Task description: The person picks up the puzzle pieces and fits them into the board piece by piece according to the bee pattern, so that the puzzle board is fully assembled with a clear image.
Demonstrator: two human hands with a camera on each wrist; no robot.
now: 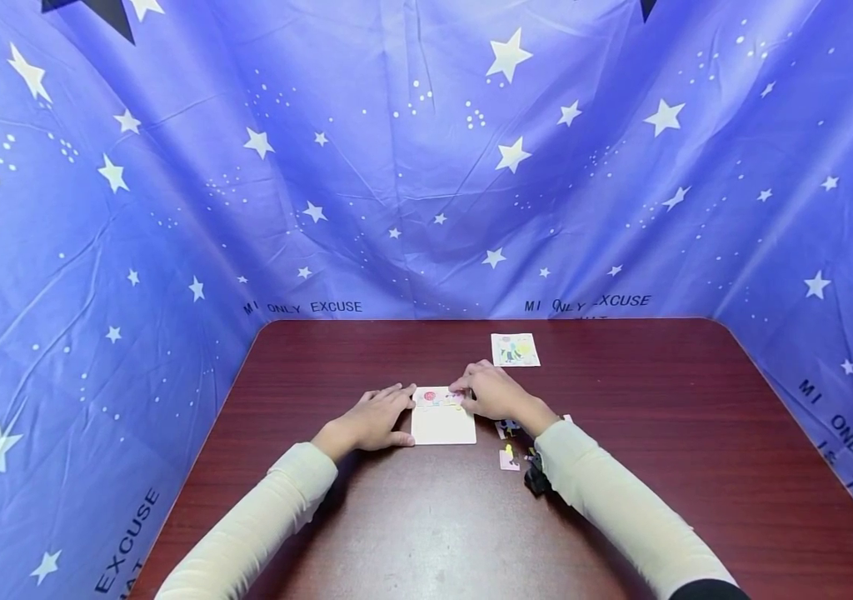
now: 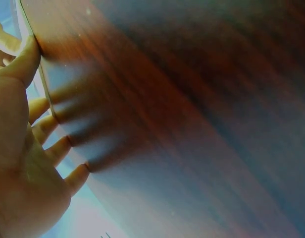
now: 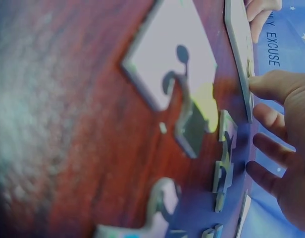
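While both hands rest flat-fingered on one board (image 1: 443,425), left hand (image 1: 374,421) and right hand (image 1: 494,392), one card (image 1: 515,349) lies behind; maybe three loose pieces (image 1: 509,459), sleeve-hidden.

Head view high; wrist views table-level.

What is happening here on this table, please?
A person is working on a jigsaw puzzle on a dark red table. The left hand rests flat against the left edge of a white puzzle board. The right hand has its fingertips at the board's far right corner, where a few coloured pieces are already placed. Loose pieces lie beside the right wrist, and a small picture card lies farther back.
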